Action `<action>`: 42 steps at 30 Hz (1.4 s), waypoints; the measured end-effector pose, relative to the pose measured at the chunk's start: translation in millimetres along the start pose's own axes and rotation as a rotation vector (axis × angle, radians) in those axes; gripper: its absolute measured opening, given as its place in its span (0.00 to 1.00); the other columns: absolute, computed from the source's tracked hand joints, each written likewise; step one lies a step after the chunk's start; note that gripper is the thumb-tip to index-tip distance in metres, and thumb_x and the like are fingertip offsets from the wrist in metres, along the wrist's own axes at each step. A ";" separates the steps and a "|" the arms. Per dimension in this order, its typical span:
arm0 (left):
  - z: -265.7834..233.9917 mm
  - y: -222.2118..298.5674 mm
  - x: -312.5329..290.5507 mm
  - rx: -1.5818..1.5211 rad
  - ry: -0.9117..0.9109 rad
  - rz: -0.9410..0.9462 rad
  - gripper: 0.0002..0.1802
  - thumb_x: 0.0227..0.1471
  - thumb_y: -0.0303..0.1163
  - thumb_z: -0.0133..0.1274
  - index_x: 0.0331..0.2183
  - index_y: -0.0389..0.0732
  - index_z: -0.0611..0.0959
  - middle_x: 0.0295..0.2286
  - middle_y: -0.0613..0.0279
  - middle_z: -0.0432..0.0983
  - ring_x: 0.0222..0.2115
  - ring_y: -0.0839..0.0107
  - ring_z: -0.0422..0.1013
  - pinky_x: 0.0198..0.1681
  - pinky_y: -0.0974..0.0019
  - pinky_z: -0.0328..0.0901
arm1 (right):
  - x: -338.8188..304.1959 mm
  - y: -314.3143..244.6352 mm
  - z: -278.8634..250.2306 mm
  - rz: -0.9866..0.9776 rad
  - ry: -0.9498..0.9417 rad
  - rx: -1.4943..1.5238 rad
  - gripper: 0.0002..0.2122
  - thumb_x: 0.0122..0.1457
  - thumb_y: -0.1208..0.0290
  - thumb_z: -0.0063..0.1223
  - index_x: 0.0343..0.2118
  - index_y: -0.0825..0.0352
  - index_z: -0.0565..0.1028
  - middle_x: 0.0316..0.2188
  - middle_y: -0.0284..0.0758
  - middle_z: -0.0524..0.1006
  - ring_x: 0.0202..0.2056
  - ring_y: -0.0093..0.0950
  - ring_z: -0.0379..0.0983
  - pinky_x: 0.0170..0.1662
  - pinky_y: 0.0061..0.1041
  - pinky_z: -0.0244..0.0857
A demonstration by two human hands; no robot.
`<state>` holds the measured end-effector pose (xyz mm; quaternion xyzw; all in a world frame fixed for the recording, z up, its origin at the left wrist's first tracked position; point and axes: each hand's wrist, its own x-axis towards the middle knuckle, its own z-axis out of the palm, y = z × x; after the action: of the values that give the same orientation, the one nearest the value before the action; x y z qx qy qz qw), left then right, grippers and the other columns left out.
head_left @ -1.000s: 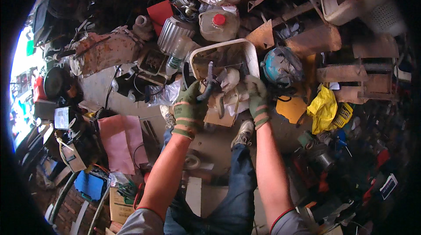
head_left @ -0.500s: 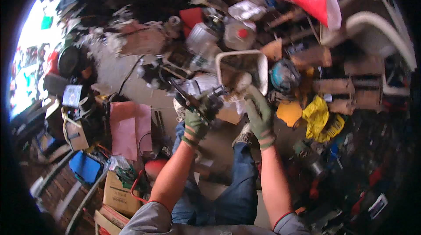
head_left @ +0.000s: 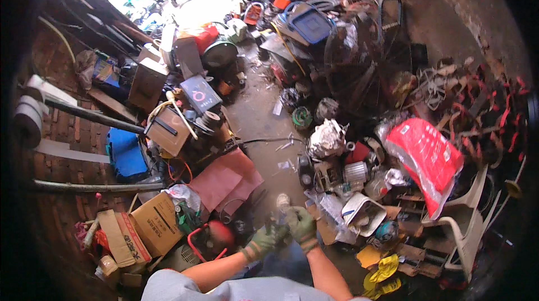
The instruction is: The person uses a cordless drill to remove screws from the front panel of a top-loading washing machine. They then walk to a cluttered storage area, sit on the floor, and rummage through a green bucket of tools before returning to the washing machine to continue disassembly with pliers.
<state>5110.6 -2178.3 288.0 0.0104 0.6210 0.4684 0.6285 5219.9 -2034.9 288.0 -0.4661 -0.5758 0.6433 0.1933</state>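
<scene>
My left hand (head_left: 265, 241), in a green knitted glove, is low in the middle of the view with its fingers closed round a dark object (head_left: 275, 228). Its kind is blurred and partly hidden by the glove. Close beside it on the right, my gloved right hand (head_left: 303, 226) has its fingers curled in; what they hold, if anything, does not show. A light-coloured shoe (head_left: 282, 200) shows just beyond the hands. To their right stands a white rectangular tub (head_left: 364, 216) with dirty inner walls.
Pink sheets (head_left: 229, 182) and a cardboard box (head_left: 156, 223) lie left of me. A red-and-white sack (head_left: 425, 158) and a white plastic chair (head_left: 457, 233) are at the right. A strip of floor (head_left: 255, 111) runs away between heaps of scrap toward the bright opening.
The view has swung left and takes in the bright opening. My hands have come together and closer to my body. The right hand, earlier open beside the tub, is now closed.
</scene>
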 end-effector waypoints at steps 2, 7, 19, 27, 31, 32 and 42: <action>-28.1 45.3 -16.7 -0.042 0.116 0.035 0.21 0.61 0.42 0.61 0.53 0.44 0.82 0.35 0.66 0.80 0.30 0.74 0.76 0.29 0.69 0.70 | 35.9 -63.1 25.4 0.071 -0.205 0.229 0.11 0.65 0.66 0.56 0.43 0.70 0.78 0.30 0.35 0.81 0.31 0.24 0.78 0.33 0.25 0.73; -92.6 172.2 -37.2 -0.464 0.355 0.231 0.17 0.63 0.46 0.57 0.48 0.48 0.82 0.30 0.70 0.75 0.23 0.73 0.71 0.23 0.70 0.65 | 135.8 -169.1 8.6 0.268 -0.169 0.716 0.17 0.69 0.67 0.49 0.56 0.70 0.70 0.38 0.37 0.81 0.32 0.27 0.79 0.34 0.25 0.77; -309.2 242.5 131.4 -0.781 0.828 0.209 0.10 0.59 0.41 0.60 0.39 0.48 0.81 0.23 0.69 0.73 0.17 0.71 0.69 0.17 0.70 0.64 | 417.7 -220.9 63.3 0.453 0.067 0.624 0.14 0.62 0.55 0.62 0.41 0.61 0.78 0.28 0.33 0.79 0.24 0.22 0.76 0.18 0.19 0.64; -349.5 271.8 151.1 -0.592 1.201 -0.374 0.15 0.54 0.41 0.60 0.38 0.42 0.81 0.23 0.62 0.72 0.19 0.66 0.69 0.16 0.62 0.61 | 605.6 -351.4 137.0 0.350 -0.093 0.517 0.21 0.63 0.59 0.60 0.55 0.64 0.72 0.40 0.35 0.81 0.35 0.26 0.79 0.26 0.25 0.73; -384.4 338.7 218.0 -0.684 1.161 -0.387 0.18 0.53 0.41 0.61 0.42 0.42 0.81 0.25 0.62 0.74 0.20 0.65 0.70 0.16 0.61 0.62 | 688.5 -404.5 184.9 0.265 -0.294 0.552 0.21 0.66 0.61 0.56 0.58 0.66 0.70 0.44 0.39 0.80 0.36 0.29 0.79 0.31 0.27 0.75; -390.7 350.8 225.8 -0.706 1.148 -0.400 0.19 0.53 0.41 0.61 0.43 0.41 0.81 0.25 0.61 0.74 0.20 0.65 0.70 0.16 0.61 0.62 | 692.8 -406.7 196.7 0.276 -0.288 0.597 0.20 0.67 0.62 0.55 0.57 0.67 0.71 0.43 0.39 0.80 0.37 0.28 0.79 0.32 0.26 0.75; -545.5 598.0 456.6 -0.597 1.000 0.038 0.33 0.55 0.36 0.60 0.61 0.56 0.68 0.23 0.63 0.72 0.13 0.65 0.69 0.13 0.63 0.65 | 886.3 -449.5 276.2 0.470 -0.286 0.833 0.14 0.64 0.57 0.58 0.43 0.63 0.79 0.30 0.33 0.81 0.30 0.26 0.81 0.23 0.28 0.76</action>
<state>4239.4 -1878.2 167.0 -0.3784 0.6831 0.5822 0.2262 4428.3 -1375.7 340.8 -0.3737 -0.1701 0.9023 0.1318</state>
